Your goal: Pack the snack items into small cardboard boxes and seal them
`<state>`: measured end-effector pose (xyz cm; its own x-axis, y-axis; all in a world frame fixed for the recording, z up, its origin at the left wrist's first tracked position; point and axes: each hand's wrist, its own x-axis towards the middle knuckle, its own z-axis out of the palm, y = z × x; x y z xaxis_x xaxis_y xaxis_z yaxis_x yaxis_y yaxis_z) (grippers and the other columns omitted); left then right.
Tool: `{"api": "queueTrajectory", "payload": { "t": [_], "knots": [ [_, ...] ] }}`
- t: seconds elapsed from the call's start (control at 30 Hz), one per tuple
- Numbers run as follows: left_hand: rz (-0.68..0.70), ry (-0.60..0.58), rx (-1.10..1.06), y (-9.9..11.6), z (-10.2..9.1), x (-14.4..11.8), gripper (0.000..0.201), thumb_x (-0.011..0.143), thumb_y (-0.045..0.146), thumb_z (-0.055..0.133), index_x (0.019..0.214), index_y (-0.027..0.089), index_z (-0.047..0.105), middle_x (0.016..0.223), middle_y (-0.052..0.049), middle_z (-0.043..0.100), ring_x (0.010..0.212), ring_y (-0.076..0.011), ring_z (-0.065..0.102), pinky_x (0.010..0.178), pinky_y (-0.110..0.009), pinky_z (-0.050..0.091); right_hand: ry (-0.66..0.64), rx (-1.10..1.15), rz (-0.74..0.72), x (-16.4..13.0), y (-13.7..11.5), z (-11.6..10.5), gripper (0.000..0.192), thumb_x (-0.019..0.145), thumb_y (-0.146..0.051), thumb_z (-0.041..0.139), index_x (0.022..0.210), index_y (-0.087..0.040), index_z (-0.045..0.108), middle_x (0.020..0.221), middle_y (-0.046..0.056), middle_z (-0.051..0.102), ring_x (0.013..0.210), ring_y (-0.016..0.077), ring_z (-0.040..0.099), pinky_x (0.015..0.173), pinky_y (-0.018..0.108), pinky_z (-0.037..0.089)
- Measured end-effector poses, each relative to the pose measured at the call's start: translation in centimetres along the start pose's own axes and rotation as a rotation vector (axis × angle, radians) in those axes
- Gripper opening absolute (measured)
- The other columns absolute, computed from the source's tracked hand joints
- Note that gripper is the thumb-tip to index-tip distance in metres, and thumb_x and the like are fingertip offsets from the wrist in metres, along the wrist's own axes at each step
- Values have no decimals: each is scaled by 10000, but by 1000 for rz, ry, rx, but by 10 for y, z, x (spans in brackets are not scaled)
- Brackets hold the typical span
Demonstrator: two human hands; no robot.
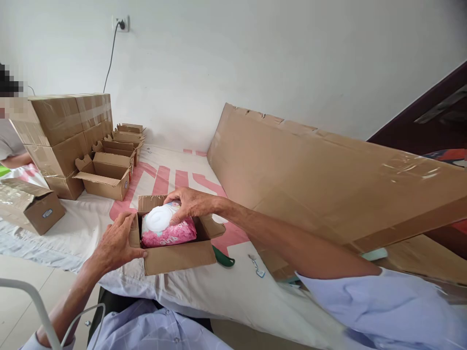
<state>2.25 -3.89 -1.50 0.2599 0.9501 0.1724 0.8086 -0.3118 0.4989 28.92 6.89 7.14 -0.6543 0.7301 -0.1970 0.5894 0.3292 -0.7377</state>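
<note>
An unsealed cardboard box [178, 260] stands on the cloth-covered table in front of me, its flaps spread. Inside lies a pink pack of wet wipes [170, 236] with a round white lid. My right hand [191, 201] grips the pack's top right edge, thumb on the upper face and fingers over the far side. My left hand [113, 243] is closed on the box's left end, thumb at the front corner and fingertips at the back. A dark green curved object [223, 257] sticks out from beneath the box's right side; the rest of it is hidden.
Several open boxes [105, 180] line up beside stacked taped cartons [60, 121] at left. A closed box [36, 206] lies nearer. A large cardboard sheet [328, 180] leans along the right. Another person's arm [16, 160] shows at far left. A small tag [260, 272] lies on the cloth.
</note>
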Motion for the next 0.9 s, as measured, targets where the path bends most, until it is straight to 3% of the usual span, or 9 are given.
{"api": "queueTrajectory", "payload": {
  "t": [0.2,0.3,0.47,0.57,0.63,0.7,0.83,0.9],
  "knots": [
    [158,141,36,12,2,6,801,850,367,793,1561,264,438,1641,-171,510,1505,-391,512,1186,-565,457,63,134,50,2,23,-20,450,514,-397,953,880,-183,806,831,-13,720,779,163,604,664,271,429],
    [238,126,115,26,13,24,715,863,367,774,1501,237,476,1530,-172,616,1442,-379,569,1188,-564,442,133,218,85,6,24,-25,384,519,-358,935,825,-181,785,764,-9,714,727,151,594,635,267,433],
    [213,54,256,35,29,56,553,922,330,714,1418,147,551,1358,-227,714,1343,-405,643,1189,-612,421,159,351,56,8,7,-23,222,624,-309,810,783,-193,706,717,10,701,696,160,616,652,283,475],
    [191,51,253,29,28,60,482,911,308,716,1361,187,594,1421,-200,673,1346,-394,641,1135,-571,487,113,40,17,-3,-1,-19,121,715,-296,730,697,-199,660,685,-16,631,665,138,551,598,269,389],
    [161,55,222,22,24,60,476,893,355,742,1331,219,614,1528,-181,589,1372,-399,617,1088,-555,527,67,-242,73,-12,1,-12,180,750,-306,728,660,-203,612,651,-24,566,647,143,518,567,285,325],
    [124,4,166,16,22,59,524,884,447,760,1336,223,619,1575,-179,534,1374,-409,612,1039,-549,560,11,-462,171,-20,8,0,218,751,-338,778,697,-205,614,693,-7,592,696,178,567,580,294,341],
    [90,-125,28,8,25,58,679,837,595,800,1345,179,629,1471,-192,592,1309,-400,648,1051,-538,558,-125,-673,311,-23,30,31,264,745,-275,822,976,-181,737,1049,108,756,998,310,710,759,341,510],
    [83,-132,14,9,28,52,687,809,592,827,1321,175,641,1434,-190,608,1288,-399,653,1043,-534,557,-172,-704,302,-23,39,43,414,789,-204,782,1198,-160,734,1241,171,752,1166,344,707,914,384,536]
  ]
}}
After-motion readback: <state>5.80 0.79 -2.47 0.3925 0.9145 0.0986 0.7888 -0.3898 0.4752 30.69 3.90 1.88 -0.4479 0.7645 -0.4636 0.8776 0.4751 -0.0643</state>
